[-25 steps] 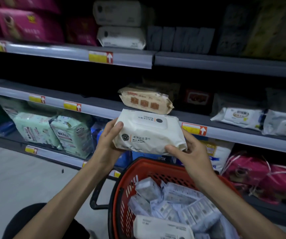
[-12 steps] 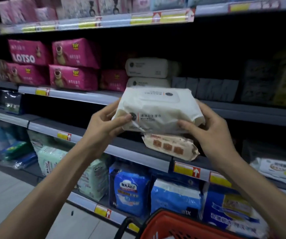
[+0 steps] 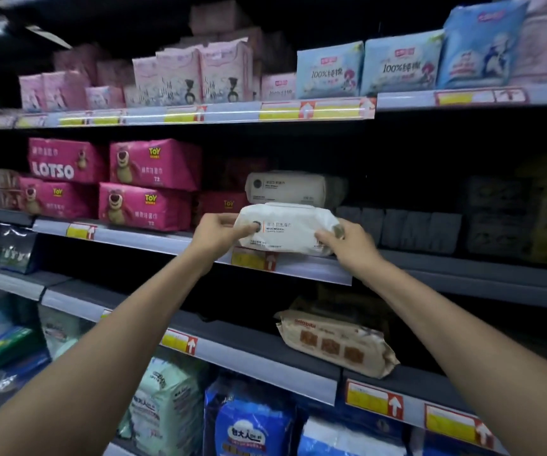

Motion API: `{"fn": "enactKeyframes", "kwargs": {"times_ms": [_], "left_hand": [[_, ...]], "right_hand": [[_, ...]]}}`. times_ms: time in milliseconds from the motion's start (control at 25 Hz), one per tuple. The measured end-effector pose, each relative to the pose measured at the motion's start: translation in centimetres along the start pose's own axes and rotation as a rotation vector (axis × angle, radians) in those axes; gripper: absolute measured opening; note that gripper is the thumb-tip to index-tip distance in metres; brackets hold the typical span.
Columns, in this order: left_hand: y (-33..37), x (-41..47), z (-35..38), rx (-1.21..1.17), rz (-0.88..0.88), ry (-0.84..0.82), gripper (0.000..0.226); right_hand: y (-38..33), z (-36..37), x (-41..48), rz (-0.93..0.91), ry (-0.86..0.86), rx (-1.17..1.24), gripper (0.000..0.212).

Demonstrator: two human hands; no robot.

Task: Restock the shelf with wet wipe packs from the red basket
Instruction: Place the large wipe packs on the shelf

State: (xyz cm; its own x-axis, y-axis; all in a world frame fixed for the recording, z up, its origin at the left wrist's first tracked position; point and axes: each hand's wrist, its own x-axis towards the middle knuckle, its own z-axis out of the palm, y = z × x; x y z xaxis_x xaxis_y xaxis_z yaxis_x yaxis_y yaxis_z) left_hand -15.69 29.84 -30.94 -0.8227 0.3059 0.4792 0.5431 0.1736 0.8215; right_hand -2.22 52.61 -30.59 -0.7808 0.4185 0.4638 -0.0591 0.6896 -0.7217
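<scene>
Both hands grip one white wet wipe pack (image 3: 285,228), the left hand (image 3: 219,232) at its left end and the right hand (image 3: 348,245) at its right, at the front lip of the shelf (image 3: 315,269), just below an identical stocked pack (image 3: 287,189). The soft pack could snag on that lip or nudge the stocked pack backward if pushed in crooked. Half a second ago it was held lower, short of the lip, and the red basket was in view; now it is not.
</scene>
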Motion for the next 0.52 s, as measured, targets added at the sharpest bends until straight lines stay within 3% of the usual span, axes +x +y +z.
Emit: {"fn": "enactKeyframes", "kwargs": {"times_ms": [200, 360, 440, 520], "left_hand": [[1.3, -0.1, -0.1, 0.296, -0.056, 0.064, 0.054], [2.9, -1.9, -0.3, 0.526, -0.096, 0.07, 0.057], [3.9, -3.2, -0.5, 0.56, -0.077, 0.086, 0.071], [5.2, -4.8, -0.5, 0.474, -0.026, 0.1, 0.085]], "right_hand": [[-0.5, -0.5, -0.1, 0.111, 0.003, -0.013, 0.047], [-1.2, -0.9, -1.8, 0.16, 0.054, -0.182, 0.063], [-1.6, -1.8, -3.0, 0.176, 0.065, -0.31, 0.074], [-2.0, -3.3, -4.4, 0.149, 0.098, -0.414, 0.07]]}}
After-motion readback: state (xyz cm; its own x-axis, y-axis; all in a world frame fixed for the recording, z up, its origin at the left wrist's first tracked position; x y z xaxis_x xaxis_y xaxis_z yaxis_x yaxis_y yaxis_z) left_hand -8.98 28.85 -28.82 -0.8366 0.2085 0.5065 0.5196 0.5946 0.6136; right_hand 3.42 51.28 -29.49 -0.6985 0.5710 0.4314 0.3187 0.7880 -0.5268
